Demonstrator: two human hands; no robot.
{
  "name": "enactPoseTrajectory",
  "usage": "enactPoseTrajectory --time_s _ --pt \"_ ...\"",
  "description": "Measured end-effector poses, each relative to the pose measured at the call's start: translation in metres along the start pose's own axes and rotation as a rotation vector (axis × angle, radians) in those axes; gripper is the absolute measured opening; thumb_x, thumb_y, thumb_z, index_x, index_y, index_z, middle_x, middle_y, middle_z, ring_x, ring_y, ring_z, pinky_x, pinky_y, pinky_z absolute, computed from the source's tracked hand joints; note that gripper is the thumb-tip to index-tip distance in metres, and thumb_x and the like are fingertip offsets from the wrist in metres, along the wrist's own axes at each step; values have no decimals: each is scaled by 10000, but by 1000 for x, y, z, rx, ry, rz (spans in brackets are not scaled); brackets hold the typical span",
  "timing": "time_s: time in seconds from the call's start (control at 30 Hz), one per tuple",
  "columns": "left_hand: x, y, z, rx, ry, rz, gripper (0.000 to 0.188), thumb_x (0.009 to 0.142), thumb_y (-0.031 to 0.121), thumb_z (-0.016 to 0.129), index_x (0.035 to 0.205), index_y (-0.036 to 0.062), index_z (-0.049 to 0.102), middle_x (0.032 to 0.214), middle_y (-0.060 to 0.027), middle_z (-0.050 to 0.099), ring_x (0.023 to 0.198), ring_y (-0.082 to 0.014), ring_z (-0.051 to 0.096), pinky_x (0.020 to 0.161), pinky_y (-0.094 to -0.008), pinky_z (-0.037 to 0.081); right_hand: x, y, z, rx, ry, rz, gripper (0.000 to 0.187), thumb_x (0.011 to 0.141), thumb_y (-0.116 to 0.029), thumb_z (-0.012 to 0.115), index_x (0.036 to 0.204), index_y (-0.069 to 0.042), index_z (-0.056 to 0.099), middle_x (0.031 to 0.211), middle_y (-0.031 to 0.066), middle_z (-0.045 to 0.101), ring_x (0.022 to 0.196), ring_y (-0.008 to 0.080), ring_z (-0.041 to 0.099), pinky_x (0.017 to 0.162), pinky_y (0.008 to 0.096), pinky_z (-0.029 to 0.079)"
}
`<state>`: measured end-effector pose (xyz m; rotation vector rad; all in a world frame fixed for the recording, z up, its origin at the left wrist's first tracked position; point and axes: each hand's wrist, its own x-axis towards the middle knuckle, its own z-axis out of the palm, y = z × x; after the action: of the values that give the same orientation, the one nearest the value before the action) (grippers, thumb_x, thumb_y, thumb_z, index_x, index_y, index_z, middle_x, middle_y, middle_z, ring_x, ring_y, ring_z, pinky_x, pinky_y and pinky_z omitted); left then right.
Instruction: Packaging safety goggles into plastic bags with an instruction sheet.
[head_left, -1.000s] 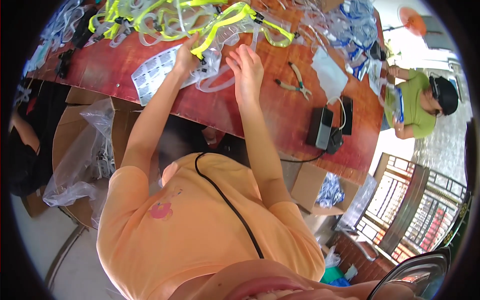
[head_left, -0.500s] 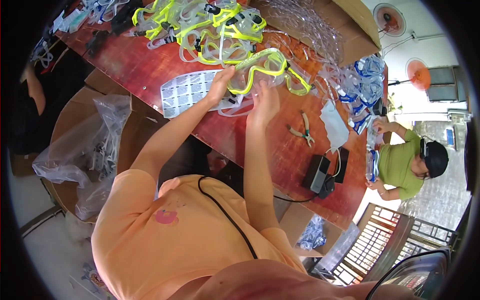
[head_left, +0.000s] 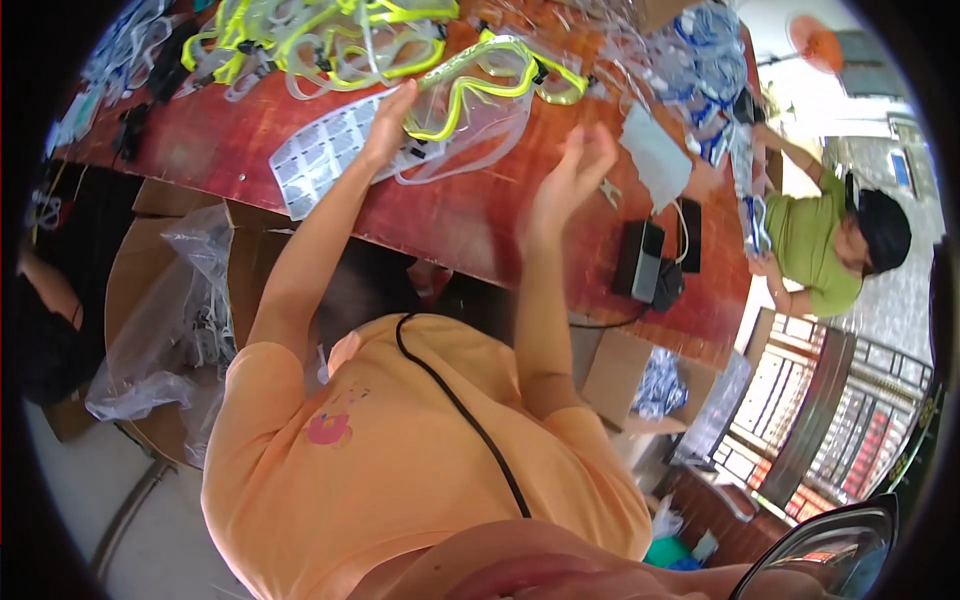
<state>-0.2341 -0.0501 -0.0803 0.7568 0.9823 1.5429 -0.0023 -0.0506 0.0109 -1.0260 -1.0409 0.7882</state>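
My left hand [head_left: 391, 125] grips the left side of a diving mask [head_left: 470, 88] with a clear skirt and yellow-green frame, over the red table. Its clear strap [head_left: 505, 140] hangs in a loop below the lens. Under the mask and my left hand lies a sheet of printed labels [head_left: 322, 155]. My right hand [head_left: 572, 180] is apart from the mask, slightly blurred, with fingers parted and nothing visible in them. Just right of it, partly hidden, are the pliers [head_left: 611, 193]. Another yellow-framed mask [head_left: 562, 88] lies beyond the held one.
Several yellow masks [head_left: 340, 45] are piled at the far left, blue ones [head_left: 705, 70] at the far right. A pale sheet [head_left: 655, 160] and black power adapter [head_left: 638, 262] lie to the right. A carton with a plastic bag [head_left: 165, 300] stands left; a co-worker in green [head_left: 815, 240] sits right.
My right hand has let go of the mask and moved right, toward the pliers. My left hand still holds the mask. The whole view has shifted.
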Motion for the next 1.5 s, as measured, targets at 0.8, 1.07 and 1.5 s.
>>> enactPoseTrajectory --time_s 0.8,1.07,1.5 --pt "-77 20 -58 1657 -14 577 520 889 353 683 1334 109 568 1442 -114 497 1387 -304 397 1107 -526 313 35 60 -84 -539 -547 -533 344 912 -208 671 1190 -11 622 1057 186 639 986 324 606 889 376 457" --pt "-127 57 -87 1650 28 528 438 823 376 751 1157 104 674 1365 -101 565 1268 -290 519 1007 -484 388 14 38 -66 -504 -525 -363 346 943 -207 646 1217 1 606 1219 150 629 1133 263 584 985 360 432" --pt "-131 62 -125 1511 320 244 292 776 162 808 964 3 652 898 -74 677 794 -159 611 730 -309 491 4 24 -68 -442 -129 -653 190 859 15 665 1048 11 639 1032 140 612 963 262 600 870 350 476"
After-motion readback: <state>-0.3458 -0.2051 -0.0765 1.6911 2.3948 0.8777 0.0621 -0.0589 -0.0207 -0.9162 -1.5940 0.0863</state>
